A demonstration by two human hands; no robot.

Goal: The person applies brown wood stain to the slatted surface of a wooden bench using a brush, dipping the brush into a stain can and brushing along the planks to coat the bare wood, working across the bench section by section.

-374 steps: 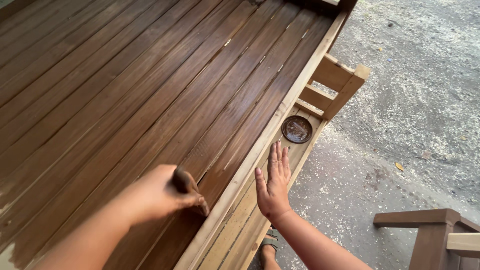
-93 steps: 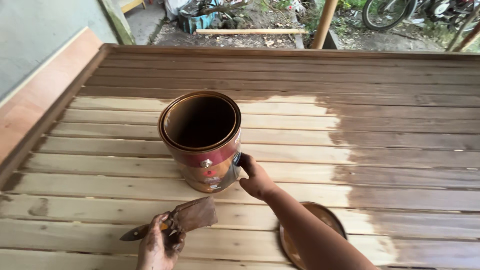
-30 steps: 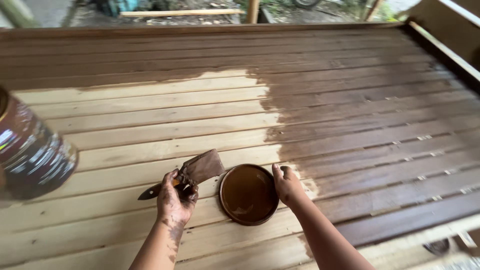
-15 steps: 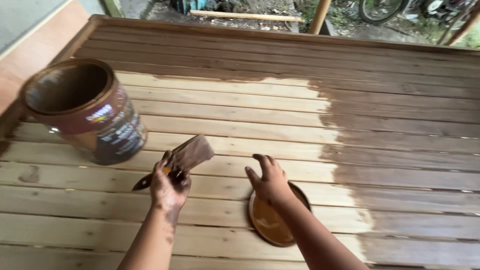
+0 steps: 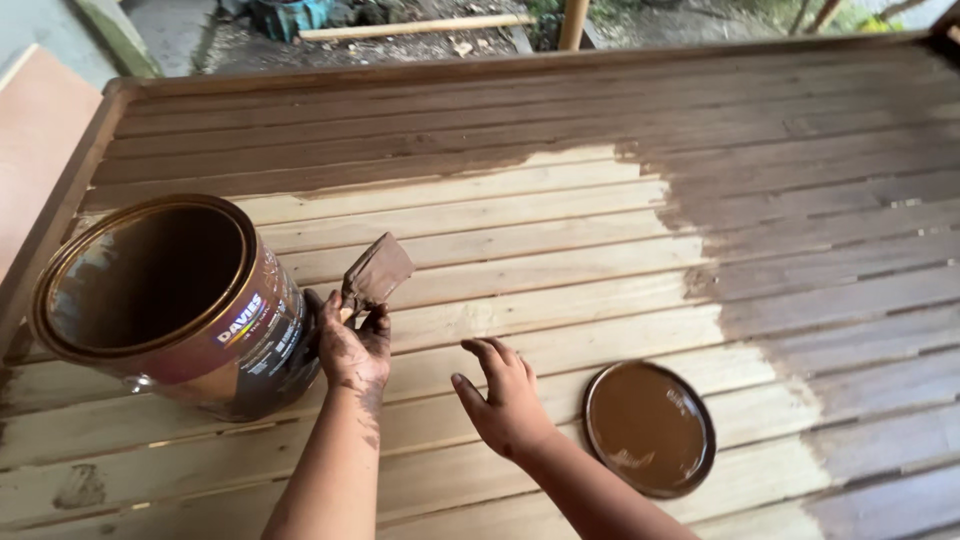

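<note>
My left hand [image 5: 352,345], smeared with brown stain, is shut on a paintbrush [image 5: 375,272] whose stained bristles point up and to the right. Just left of it stands an open paint can [image 5: 170,300], tilted toward me, its inside coated dark brown. My right hand [image 5: 508,398] hovers over the bare slats with fingers spread and nothing in it. The can's round lid [image 5: 648,428] lies flat to the right of that hand, wet side up.
The slatted wooden platform [image 5: 560,240] is stained dark brown along the far side and the right; the middle and near left are pale bare wood. A raised wooden rim [image 5: 60,210] borders the left. Beyond the far edge lie gravel, a plank and a post.
My right hand has left the lid and moved left over the bare slats. The left hand with the brush has come up beside the can.
</note>
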